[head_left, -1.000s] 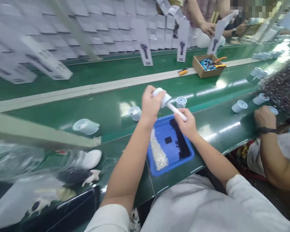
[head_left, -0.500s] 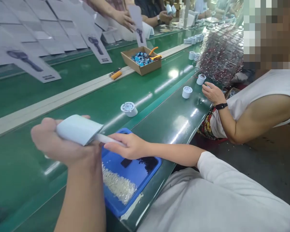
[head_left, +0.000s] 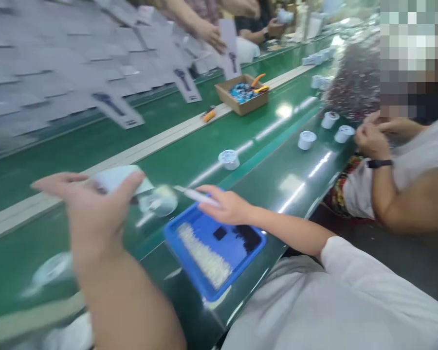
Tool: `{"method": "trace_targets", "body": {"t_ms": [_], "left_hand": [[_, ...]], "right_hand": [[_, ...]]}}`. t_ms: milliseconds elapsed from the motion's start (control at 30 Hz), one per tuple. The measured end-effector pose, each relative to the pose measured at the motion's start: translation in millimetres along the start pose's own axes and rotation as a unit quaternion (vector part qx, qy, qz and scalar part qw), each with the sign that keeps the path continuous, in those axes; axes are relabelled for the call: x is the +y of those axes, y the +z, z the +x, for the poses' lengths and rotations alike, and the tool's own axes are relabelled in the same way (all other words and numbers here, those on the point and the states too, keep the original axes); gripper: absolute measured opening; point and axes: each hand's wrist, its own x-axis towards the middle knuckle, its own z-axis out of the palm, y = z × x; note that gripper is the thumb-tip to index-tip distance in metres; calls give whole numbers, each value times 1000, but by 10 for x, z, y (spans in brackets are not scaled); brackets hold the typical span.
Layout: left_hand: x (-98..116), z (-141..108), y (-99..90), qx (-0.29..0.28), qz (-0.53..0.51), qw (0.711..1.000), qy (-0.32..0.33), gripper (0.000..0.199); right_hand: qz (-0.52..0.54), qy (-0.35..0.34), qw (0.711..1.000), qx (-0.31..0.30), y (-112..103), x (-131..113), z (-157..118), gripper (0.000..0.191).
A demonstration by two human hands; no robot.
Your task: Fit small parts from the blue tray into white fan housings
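Translucent plastic shows blurred in a cup (head_left: 53, 270) on our green bench (head_left: 10, 277). Next, our left hand (head_left: 95, 209) has thumb and fingers spread, a pale blue housing (head_left: 142, 180) between and behind them; whether they grip it we cannot tell. Near its right end sits a clear cup (head_left: 164, 201). Just beside that points our white pen-like tool (head_left: 202, 197), pinched between the fingers of our right hand (head_left: 229, 208), above a blue tray (head_left: 235, 253).

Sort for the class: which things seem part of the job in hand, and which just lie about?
Probably in the job:
white casing, in the left grip
white rod, in the right grip
blue tray

Apparently just lying about:
cardboard box
orange object beside it
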Motion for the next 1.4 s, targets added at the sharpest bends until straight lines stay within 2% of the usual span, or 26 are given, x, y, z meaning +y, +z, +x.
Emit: {"method": "trace_targets", "body": {"t_ms": [33, 67, 100, 167, 233, 300, 367, 533, 600, 667, 800, 967, 1067, 1167, 1267, 1400], "left_hand": [[-32, 28, -107, 85, 64, 994, -38, 57], [-72, 48, -194, 98, 119, 987, -53, 55], [-122, 64, -256, 83, 165, 980, -70, 48], [-251, 100, -306, -45, 235, 967, -84, 27], [-394, 148, -268, -90, 326, 932, -131, 22], [-515, 198, -171, -149, 375, 904, -142, 33], [-583, 230, -52, -196, 384, 895, -117, 46], [-545, 215, 190, -235, 347, 907, -52, 77], [-514, 200, 256, -241, 329, 912, -41, 78], [-506, 199, 307, -231, 308, 922, -38, 67], [-509, 231, 344, -172, 235, 957, -19, 55], [-376, 252, 204, -41, 76, 996, 18, 43], [-272, 227, 59, 17, -48, 997, 51, 36], [-209, 188, -62, 41, -135, 989, 51, 34], [-198, 170, -116, 55, -157, 985, 52, 34], [-276, 224, -86, 69, -146, 984, 79, 35]], "right_hand": [[4, 1, 1000, 12, 11, 35, -7, 31], [11, 3, 1000, 22, 19, 74, -8, 28], [24, -1, 999, 27, 24, 113, -2, 23], [43, -24, 998, 42, 26, 179, 24, 14], [52, -43, 996, 59, 25, 214, 46, 14], [58, -56, 994, 69, 31, 219, 51, 18], [72, -74, 992, 74, 47, 215, 49, 21], [127, -90, 987, 27, 86, 235, 73, 28], [132, -81, 988, 10, 84, 252, 85, 31], [131, -76, 988, 4, 75, 271, 92, 34], [124, -75, 990, -5, 62, 300, 96, 35], [104, -74, 992, 1, 53, 325, 104, 36], [104, -78, 992, 2, 42, 335, 107, 38], [102, -80, 992, -1, 32, 336, 112, 37], [99, -86, 991, 1, 29, 336, 120, 37], [88, -92, 992, -7, 20, 319, 124, 36]]}}
